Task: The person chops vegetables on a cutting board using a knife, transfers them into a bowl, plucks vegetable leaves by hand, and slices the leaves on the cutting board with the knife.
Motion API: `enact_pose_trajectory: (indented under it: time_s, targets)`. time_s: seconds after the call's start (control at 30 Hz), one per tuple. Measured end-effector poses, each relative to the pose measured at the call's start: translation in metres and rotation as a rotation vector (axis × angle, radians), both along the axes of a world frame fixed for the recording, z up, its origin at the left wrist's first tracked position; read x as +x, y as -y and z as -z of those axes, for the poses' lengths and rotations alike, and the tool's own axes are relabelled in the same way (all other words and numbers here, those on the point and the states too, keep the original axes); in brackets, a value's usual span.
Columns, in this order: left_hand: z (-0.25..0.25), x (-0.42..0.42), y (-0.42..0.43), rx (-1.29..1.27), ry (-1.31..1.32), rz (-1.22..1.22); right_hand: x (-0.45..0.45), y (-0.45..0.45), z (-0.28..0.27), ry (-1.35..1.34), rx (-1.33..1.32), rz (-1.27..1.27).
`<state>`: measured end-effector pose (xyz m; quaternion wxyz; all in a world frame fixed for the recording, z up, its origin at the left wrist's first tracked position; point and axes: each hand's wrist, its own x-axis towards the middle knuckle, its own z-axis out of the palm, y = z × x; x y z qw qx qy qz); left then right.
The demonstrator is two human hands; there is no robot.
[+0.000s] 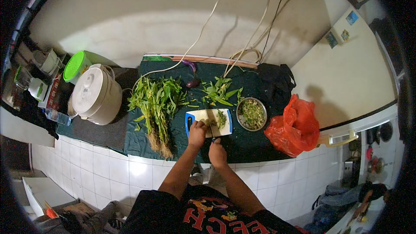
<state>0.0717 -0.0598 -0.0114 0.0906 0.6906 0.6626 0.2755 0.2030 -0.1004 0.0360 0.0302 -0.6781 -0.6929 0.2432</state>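
Note:
A white cutting board [200, 115] with a blue rim lies near the table's front edge. My right hand [217, 152] is closed round the dark handle of a knife [214, 138], whose blade points away from me over the board. My left hand [198, 133] rests on the board left of the blade, its curled fingers pressed on green stems that it mostly hides. Chopped greens [221, 120] lie in a small heap right of the blade. Beside the board, a round metal bowl [251, 113] holds more chopped greens.
A rooted bunch of leafy greens [158, 104] and a rice cooker [97, 95] stand left. Loose leaves [218, 90] and purple eggplants [193, 82] lie behind the board. A red plastic bag [294, 125] sits right; a white cord [197, 41] crosses the back.

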Motion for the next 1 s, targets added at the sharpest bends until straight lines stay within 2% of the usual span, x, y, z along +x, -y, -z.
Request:
enact_pose_trajectory:
  time_s: [0.07, 0.17, 0.3, 0.43, 0.53, 0.6, 0.7, 0.77, 1.0]
  targets:
    - [-0.004, -0.001, -0.001, 0.006, -0.001, 0.001, 0.000, -0.002, 0.010, 0.036, 0.002, 0.029]
    - [0.004, -0.001, -0.003, 0.003, 0.037, -0.045, 0.001, -0.023, 0.006, -0.045, 0.053, -0.084]
    - [-0.005, -0.001, -0.005, -0.071, 0.077, -0.161, -0.001, -0.011, 0.001, 0.001, 0.032, -0.069]
    - [-0.001, -0.004, -0.005, 0.005, 0.105, -0.127, -0.002, 0.003, 0.007, -0.001, -0.024, 0.018]
    - [0.003, -0.003, -0.006, -0.028, 0.132, -0.151, 0.000, -0.017, 0.008, -0.045, 0.079, -0.045]
    - [0.002, -0.006, -0.011, -0.175, 0.107, -0.156, 0.000, -0.022, 0.007, -0.045, 0.083, -0.064]
    - [-0.002, -0.005, -0.007, -0.051, 0.090, -0.147, -0.001, -0.009, -0.014, -0.042, 0.017, -0.035]
    - [-0.002, -0.003, -0.004, -0.070, 0.064, -0.145, 0.001, 0.002, 0.009, -0.005, 0.004, -0.025]
    - [0.000, -0.003, 0.002, 0.056, -0.005, -0.022, 0.003, -0.016, -0.009, -0.023, 0.029, -0.117]
